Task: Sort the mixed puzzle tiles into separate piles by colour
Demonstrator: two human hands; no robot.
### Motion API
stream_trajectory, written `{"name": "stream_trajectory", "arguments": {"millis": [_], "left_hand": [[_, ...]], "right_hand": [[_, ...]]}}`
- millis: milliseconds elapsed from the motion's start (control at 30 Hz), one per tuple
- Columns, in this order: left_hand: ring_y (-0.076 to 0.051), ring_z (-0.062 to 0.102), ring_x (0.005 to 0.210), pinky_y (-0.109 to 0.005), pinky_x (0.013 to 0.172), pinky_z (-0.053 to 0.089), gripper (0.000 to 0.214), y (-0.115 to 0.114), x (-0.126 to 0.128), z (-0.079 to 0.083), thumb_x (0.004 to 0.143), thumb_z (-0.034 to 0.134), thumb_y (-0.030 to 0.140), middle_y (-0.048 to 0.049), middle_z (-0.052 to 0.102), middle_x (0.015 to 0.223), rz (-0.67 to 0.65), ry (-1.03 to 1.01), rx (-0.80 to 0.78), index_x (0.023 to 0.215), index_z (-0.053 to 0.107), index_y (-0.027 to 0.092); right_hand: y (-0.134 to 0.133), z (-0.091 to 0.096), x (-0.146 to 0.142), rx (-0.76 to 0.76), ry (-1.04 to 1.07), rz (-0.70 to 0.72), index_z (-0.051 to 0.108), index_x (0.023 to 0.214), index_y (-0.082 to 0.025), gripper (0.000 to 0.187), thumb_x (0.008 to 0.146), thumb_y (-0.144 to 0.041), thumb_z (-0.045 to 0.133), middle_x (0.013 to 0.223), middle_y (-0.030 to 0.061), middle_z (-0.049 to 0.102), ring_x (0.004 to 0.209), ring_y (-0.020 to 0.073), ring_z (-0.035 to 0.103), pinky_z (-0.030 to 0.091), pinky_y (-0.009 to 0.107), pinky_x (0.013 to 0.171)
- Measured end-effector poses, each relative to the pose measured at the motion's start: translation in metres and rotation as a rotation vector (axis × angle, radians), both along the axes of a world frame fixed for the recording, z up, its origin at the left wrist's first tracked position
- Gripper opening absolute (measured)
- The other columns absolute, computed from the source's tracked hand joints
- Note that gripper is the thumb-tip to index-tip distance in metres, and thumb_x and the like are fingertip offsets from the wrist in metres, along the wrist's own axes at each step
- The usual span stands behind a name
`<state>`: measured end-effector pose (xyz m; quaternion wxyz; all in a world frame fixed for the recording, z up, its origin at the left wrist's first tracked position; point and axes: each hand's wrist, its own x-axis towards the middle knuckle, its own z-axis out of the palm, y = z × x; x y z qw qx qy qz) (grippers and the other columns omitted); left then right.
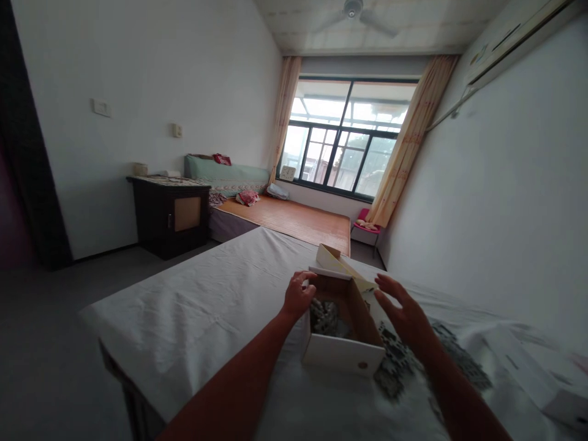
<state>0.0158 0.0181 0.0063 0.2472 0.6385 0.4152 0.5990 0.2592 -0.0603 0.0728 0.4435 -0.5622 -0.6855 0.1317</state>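
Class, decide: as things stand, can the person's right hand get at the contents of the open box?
Probably yes: the box stands open at the top, the right hand hovers open beside its right wall, and nothing covers the patterned contents.

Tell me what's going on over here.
A person has both hands at an open cardboard box on a white-sheeted bed. The left hand grips the box's left wall; the right hand hovers open beside its right side. Inside lie dark patterned contents.
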Motion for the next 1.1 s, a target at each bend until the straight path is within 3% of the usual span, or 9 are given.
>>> {"name": "stream_trajectory", "arguments": {"millis": [100, 200, 333, 433, 500, 633, 733, 933, 1100], "left_hand": [[-0.019, 0.056, 0.103, -0.027, 0.071, 0.053, 0.035, 0.001, 0.0, 0.003, 0.066, 0.049, 0.005, -0.0068, 0.058, 0.108, -0.001, -0.013, -0.014, 0.095, 0.065, 0.019], [-0.02, 0.056, 0.104, -0.028, 0.072, 0.053, 0.035, 0.004, -0.001, 0.004, 0.067, 0.049, 0.008, -0.0069, 0.057, 0.109, -0.009, -0.001, -0.02, 0.096, 0.065, 0.019], [-0.02, 0.055, 0.105, -0.029, 0.075, 0.054, 0.034, 0.006, -0.002, 0.005, 0.067, 0.048, 0.011, -0.0063, 0.058, 0.108, -0.021, 0.011, -0.007, 0.095, 0.066, 0.018], [-0.02, 0.056, 0.104, -0.029, 0.075, 0.054, 0.035, 0.005, -0.003, 0.007, 0.066, 0.048, 0.014, -0.0059, 0.058, 0.107, -0.021, 0.019, -0.005, 0.095, 0.066, 0.018], [-0.021, 0.055, 0.105, -0.029, 0.075, 0.054, 0.035, 0.004, -0.003, 0.008, 0.066, 0.047, 0.015, -0.0061, 0.059, 0.107, -0.018, 0.026, -0.009, 0.095, 0.066, 0.018], [-0.021, 0.055, 0.106, -0.031, 0.078, 0.054, 0.035, 0.005, -0.003, 0.007, 0.066, 0.046, 0.016, -0.007, 0.059, 0.108, -0.012, 0.043, -0.006, 0.095, 0.066, 0.017], [-0.021, 0.056, 0.106, -0.032, 0.082, 0.053, 0.035, 0.007, -0.003, 0.006, 0.066, 0.046, 0.016, -0.0066, 0.059, 0.108, -0.015, 0.056, 0.0, 0.096, 0.066, 0.018], [-0.021, 0.056, 0.107, -0.033, 0.085, 0.052, 0.035, 0.008, -0.003, 0.006, 0.066, 0.046, 0.018, -0.0062, 0.06, 0.107, -0.01, 0.072, 0.003, 0.095, 0.066, 0.018], [-0.021, 0.056, 0.105, -0.033, 0.085, 0.052, 0.035, 0.007, -0.003, 0.006, 0.066, 0.046, 0.018, -0.0063, 0.06, 0.106, -0.01, 0.073, 0.005, 0.096, 0.065, 0.018]], "right_hand": [[-0.01, -0.012, 0.046, -0.043, -0.153, -0.158, 0.052, 0.121, -0.021, 0.047, 0.082, -0.047, 0.045, 0.121, 0.0104, 0.059, 0.111, 0.0258, 0.055, 0.048, 0.041, 0.09], [-0.024, -0.033, 0.071, -0.17, -0.341, -0.062, 0.053, 0.124, -0.024, 0.049, 0.079, -0.045, 0.049, 0.126, 0.0079, 0.057, 0.118, 0.0258, 0.051, 0.038, 0.044, 0.101], [-0.038, -0.055, 0.065, -0.383, -0.469, 0.144, 0.042, 0.136, -0.029, 0.078, 0.064, -0.044, 0.067, 0.144, 0.0054, 0.04, 0.134, 0.0278, 0.029, 0.026, 0.044, 0.109], [-0.036, -0.062, 0.05, -0.44, -0.552, 0.116, 0.036, 0.138, -0.035, 0.096, 0.052, -0.049, 0.076, 0.15, 0.0035, 0.027, 0.138, 0.032, 0.017, 0.022, 0.049, 0.109], [-0.031, -0.063, 0.045, -0.438, -0.608, 0.093, 0.038, 0.136, -0.038, 0.093, 0.052, -0.053, 0.075, 0.151, 0.0027, 0.025, 0.138, 0.0343, 0.015, 0.021, 0.052, 0.107], [-0.024, -0.064, 0.055, -0.396, -0.658, 0.057, 0.054, 0.125, -0.034, 0.062, 0.065, -0.044, 0.066, 0.146, 0.0051, 0.035, 0.133, 0.0312, 0.029, 0.03, 0.046, 0.103], [-0.023, -0.066, 0.069, -0.358, -0.677, -0.015, 0.064, 0.111, -0.029, 0.045, 0.066, -0.028, 0.063, 0.139, 0.0061, 0.044, 0.124, 0.0275, 0.04, 0.034, 0.04, 0.1], [-0.023, -0.074, 0.078, -0.37, -0.675, -0.107, 0.059, 0.117, -0.03, 0.055, 0.062, -0.026, 0.066, 0.141, 0.0063, 0.042, 0.121, 0.0286, 0.042, 0.035, 0.041, 0.098], [-0.021, -0.075, 0.079, -0.375, -0.655, -0.078, 0.062, 0.112, -0.029, 0.052, 0.062, -0.015, 0.059, 0.14, 0.0051, 0.043, 0.122, 0.0253, 0.043, 0.034, 0.038, 0.099]]}}
